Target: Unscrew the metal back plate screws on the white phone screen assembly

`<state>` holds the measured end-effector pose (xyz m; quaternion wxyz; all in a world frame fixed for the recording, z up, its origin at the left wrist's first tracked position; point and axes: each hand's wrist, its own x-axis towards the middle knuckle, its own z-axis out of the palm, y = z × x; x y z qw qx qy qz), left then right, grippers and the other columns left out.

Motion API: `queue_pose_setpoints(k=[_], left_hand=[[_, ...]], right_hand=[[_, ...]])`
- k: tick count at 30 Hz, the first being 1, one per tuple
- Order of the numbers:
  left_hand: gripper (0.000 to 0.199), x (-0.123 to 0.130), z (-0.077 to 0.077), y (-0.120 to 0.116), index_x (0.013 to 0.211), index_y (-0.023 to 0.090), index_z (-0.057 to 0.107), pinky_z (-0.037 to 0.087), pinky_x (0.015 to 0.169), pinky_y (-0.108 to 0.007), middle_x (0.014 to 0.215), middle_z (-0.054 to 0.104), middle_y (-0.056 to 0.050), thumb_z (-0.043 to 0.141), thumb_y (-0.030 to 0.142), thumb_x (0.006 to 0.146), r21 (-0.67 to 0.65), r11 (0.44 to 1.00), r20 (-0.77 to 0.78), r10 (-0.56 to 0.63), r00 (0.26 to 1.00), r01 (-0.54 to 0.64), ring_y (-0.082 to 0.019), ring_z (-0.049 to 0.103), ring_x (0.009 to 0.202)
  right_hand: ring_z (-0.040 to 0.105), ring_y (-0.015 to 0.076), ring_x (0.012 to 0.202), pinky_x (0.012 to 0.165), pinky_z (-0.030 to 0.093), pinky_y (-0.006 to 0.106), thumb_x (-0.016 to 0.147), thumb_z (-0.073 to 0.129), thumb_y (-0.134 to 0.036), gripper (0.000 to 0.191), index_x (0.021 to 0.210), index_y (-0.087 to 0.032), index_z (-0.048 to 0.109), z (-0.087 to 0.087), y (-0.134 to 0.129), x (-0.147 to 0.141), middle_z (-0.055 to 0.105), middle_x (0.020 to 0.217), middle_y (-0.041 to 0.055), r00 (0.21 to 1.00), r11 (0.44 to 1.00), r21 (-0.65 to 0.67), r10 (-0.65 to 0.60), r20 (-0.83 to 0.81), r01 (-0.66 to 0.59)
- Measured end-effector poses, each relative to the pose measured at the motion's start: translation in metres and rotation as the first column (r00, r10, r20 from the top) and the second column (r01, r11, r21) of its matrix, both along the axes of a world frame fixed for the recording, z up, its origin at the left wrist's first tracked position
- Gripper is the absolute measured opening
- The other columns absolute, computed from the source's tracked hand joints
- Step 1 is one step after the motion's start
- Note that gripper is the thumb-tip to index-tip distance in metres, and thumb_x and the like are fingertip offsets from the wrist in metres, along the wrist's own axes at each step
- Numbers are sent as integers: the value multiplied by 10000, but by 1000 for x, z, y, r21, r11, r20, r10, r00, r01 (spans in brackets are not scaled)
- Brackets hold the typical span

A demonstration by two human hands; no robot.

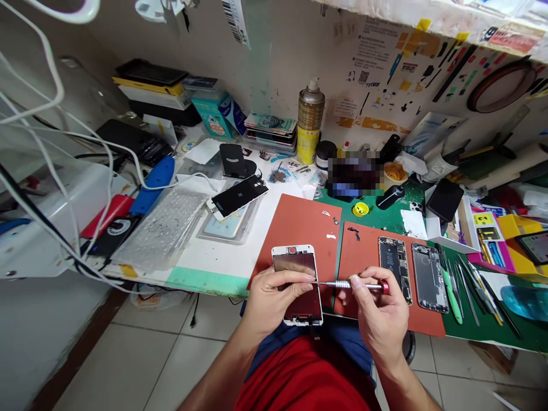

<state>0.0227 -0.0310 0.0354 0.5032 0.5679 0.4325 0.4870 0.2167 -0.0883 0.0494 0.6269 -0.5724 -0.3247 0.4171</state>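
My right hand (381, 311) grips a silver screwdriver (342, 284) with a red end cap, its shaft pointing left. The thumb and index finger of my left hand (274, 297) are pinched together at the screwdriver's tip; whatever lies between them is too small to make out. Under that hand is a white-framed phone screen assembly (303, 311), inner side up, tilted at the near edge of the red mat and partly covered by my fingers. To the right, an opened phone body (391, 262) with its battery and boards lies beside a stripped phone housing (429, 279).
Tweezers (468, 288) and a green pry tool (451, 297) lie right of the housing. Small parts (354, 233) rest on the red mat (274, 240). Another phone screen (237, 197) lies on the left. Behind stand a spray can (309, 123) and a yellow lid (361, 209). White cables (111, 148) hang at left.
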Motion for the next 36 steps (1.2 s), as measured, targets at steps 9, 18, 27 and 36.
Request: queue_pose_setpoints(k=[9, 18, 27, 36], left_hand=[[56, 0, 2, 1, 856, 329, 886, 650, 812, -310, 901, 847, -47, 904, 356, 811, -49, 999, 4, 6, 1000, -6, -216, 793, 833], [238, -8, -13, -2, 932, 281, 888, 624, 923, -281, 1070, 838, -82, 964, 384, 731, -249, 967, 131, -20, 991, 53, -242, 780, 1037], [816, 14, 6, -9, 1469, 388, 595, 594, 934, -230, 1154, 776, -4, 966, 351, 743, -528, 848, 458, 257, 851, 29, -161, 742, 1058], [427, 15, 20, -14, 802, 200, 572, 514, 647, -190, 702, 586, 52, 952, 387, 747, -645, 757, 434, 256, 863, 100, -86, 568, 636]], right_hand=[[771, 184, 582, 554, 644, 262, 894, 857, -315, 269, 1025, -219, 642, 7, -2, -3, 777, 769, 0, 999, 1000, 7, -18, 36, 18], [753, 170, 581, 557, 619, 252, 889, 862, -340, 280, 1027, -222, 648, 8, 1, 4, 742, 726, -24, 999, 999, 25, -43, 4, 43], [729, 165, 576, 582, 639, 285, 865, 883, -328, 305, 1040, -217, 659, 19, 8, 11, 698, 707, -35, 989, 988, 42, -146, -21, 147], [736, 158, 538, 537, 638, 241, 889, 856, -292, 221, 987, -221, 671, 31, -1, 2, 759, 737, -7, 983, 988, 105, -127, 136, 113]])
